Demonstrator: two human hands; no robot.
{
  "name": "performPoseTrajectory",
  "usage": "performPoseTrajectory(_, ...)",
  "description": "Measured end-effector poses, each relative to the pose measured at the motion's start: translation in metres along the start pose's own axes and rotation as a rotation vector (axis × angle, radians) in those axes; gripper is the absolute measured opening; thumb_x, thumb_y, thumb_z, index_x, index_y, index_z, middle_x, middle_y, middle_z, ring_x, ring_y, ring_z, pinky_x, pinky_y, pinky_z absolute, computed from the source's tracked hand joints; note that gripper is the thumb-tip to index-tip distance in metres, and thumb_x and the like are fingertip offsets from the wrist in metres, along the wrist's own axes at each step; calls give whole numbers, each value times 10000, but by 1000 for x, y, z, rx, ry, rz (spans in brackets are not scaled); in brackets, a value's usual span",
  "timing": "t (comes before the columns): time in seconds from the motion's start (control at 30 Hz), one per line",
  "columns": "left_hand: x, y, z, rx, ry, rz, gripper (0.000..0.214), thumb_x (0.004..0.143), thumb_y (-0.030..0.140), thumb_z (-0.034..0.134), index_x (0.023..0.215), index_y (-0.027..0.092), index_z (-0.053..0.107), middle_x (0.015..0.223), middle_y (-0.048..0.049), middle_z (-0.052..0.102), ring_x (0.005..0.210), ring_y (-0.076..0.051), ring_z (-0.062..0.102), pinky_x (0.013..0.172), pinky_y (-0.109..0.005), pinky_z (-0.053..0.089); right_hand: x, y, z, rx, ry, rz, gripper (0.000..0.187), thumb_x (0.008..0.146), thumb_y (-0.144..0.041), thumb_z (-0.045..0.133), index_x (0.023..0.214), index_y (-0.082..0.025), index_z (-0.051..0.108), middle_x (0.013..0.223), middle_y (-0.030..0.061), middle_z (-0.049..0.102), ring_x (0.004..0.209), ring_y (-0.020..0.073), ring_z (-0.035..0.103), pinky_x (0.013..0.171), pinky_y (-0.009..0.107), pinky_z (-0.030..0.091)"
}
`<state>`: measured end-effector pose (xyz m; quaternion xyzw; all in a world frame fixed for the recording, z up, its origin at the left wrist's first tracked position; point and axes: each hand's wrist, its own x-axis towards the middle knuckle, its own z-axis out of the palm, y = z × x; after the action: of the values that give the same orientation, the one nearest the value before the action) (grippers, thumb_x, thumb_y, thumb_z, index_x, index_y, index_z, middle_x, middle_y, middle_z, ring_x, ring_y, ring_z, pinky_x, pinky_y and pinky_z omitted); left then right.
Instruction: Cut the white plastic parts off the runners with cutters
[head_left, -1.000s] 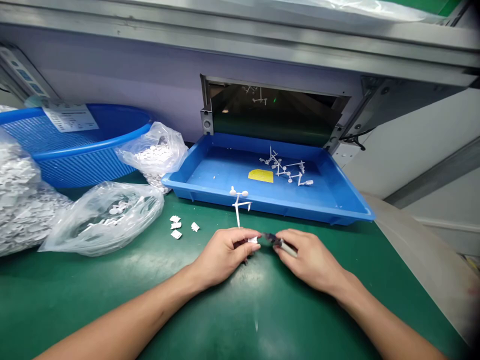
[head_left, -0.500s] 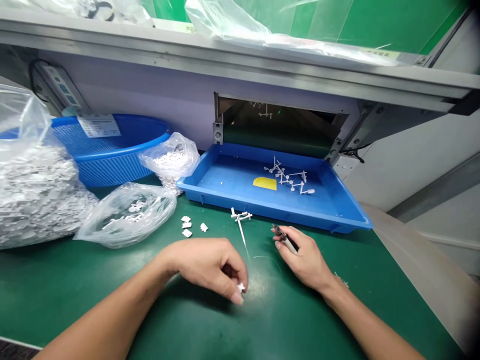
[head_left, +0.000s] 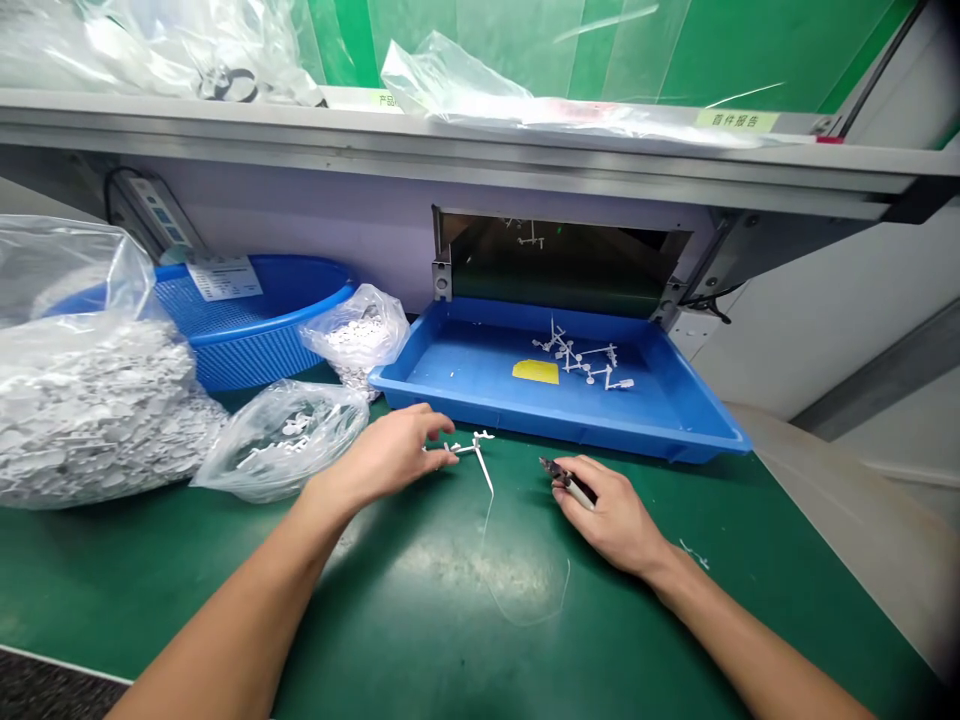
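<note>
Green bench [head_left: 480, 610]; far, blue tray [head_left: 525, 418] holding white runners [head_left: 577, 355] and yellow slip [head_left: 535, 372]; far left, blue basket [head_left: 247, 355] and bagged white parts [head_left: 90, 410]. Loose runner [head_left: 474, 447] on bench, stem angled near-right, just right of left hand [head_left: 382, 455], nearer than right hand [head_left: 611, 510]. Left fingers [head_left: 442, 456] relaxed, open, at runner's left end; right hand clenching black-tipped tool [head_left: 566, 475].

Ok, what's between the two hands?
In the head view, a white moulded plastic runner lies on the green mat; the fingers of the left hand reach it, and the right hand, gripping a black-tipped tool, sits apart.
</note>
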<state>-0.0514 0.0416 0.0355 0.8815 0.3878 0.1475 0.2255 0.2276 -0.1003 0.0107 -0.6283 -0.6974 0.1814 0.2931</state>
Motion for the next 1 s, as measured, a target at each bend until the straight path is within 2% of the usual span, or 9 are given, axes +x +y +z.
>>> performPoseTrajectory(0.13, 6, 5, 17, -18, 20, 52, 220, 877, 365, 575, 940, 208, 717, 926, -53, 577, 781, -190, 573, 712, -283, 439, 0, 2, 0, -2, 12, -23, 213, 865, -233, 532, 1054, -223, 630, 892, 19, 635, 785, 171, 601, 737, 294, 483)
performPoseTrajectory(0.23, 8, 22, 17, -374, 74, 42, 232, 901, 359, 540, 957, 179, 674, 997, -68, 596, 869, -202, 593, 760, -297, 493, 0, 1, 0, 30, 81, -47, 222, 863, -230, 531, 1061, -218, 630, 907, 25, 642, 802, 171, 608, 746, 286, 490)
performPoseTrajectory(0.33, 7, 46, 19, -818, -58, -25, 233, 921, 363, 532, 981, 148, 598, 905, -61, 621, 772, -181, 618, 662, -282, 529, -1, -4, -1, 33, 137, -77, 254, 859, -205, 530, 1097, -216, 618, 936, 32, 645, 824, 172, 609, 765, 283, 492)
performPoseTrajectory(0.4, 5, 58, 26, -978, -141, -31, 220, 926, 351, 549, 989, 141, 572, 810, -38, 618, 681, -153, 609, 622, -266, 525, -3, -8, -3, 1, 134, -104, 287, 852, -176, 527, 1123, -225, 608, 973, 34, 643, 860, 178, 603, 800, 297, 486)
performPoseTrajectory(0.5, 1, 67, 39, -1081, -142, -34, 230, 908, 346, 603, 988, 132, 578, 779, -33, 625, 632, -131, 593, 587, -241, 511, -5, -13, -7, -48, 125, -130, 322, 852, -148, 513, 1152, -235, 591, 1040, 38, 635, 937, 194, 586, 859, 328, 471)
performPoseTrajectory(0.6, -1, 70, 48, -1171, -69, -85, 262, 890, 368, 635, 914, 108, 617, 755, -34, 613, 583, -102, 554, 550, -214, 478, -7, -13, -9, -90, 124, -129, 348, 844, -136, 511, 1170, -238, 579, 1083, 45, 626, 978, 212, 571, 886, 363, 461)
performPoseTrajectory(0.7, -3, 74, 52, -1282, -5, -154, 316, 866, 388, 664, 1002, 103, 649, 737, -16, 586, 553, -78, 507, 523, -196, 447, -7, -12, -8, -119, 96, -138, 358, 819, -120, 521, 1151, -238, 584, 1089, 48, 627, 981, 225, 566, 892, 386, 458)
performPoseTrajectory(0.8, -5, 79, 59, -1354, -39, -160, 372, 841, 383, 701, 1082, 114, 615, 746, -12, 594, 561, -77, 513, 519, -187, 453, -7, -14, -6, -135, 77, -144, 371, 805, -110, 521, 1149, -235, 581, 1089, 49, 630, 981, 227, 568, 897, 396, 456)
performPoseTrajectory(1.0, -6, 84, 72, -1477, -90, -136, 299, 872, 361, 687, 917, 143, 488, 738, -16, 619, 546, -70, 528, 483, -155, 445, -8, -16, -5, -146, 95, -167, 389, 821, -130, 531, 1193, -237, 552, 1115, 55, 626, 1020, 236, 561, 914, 408, 446)
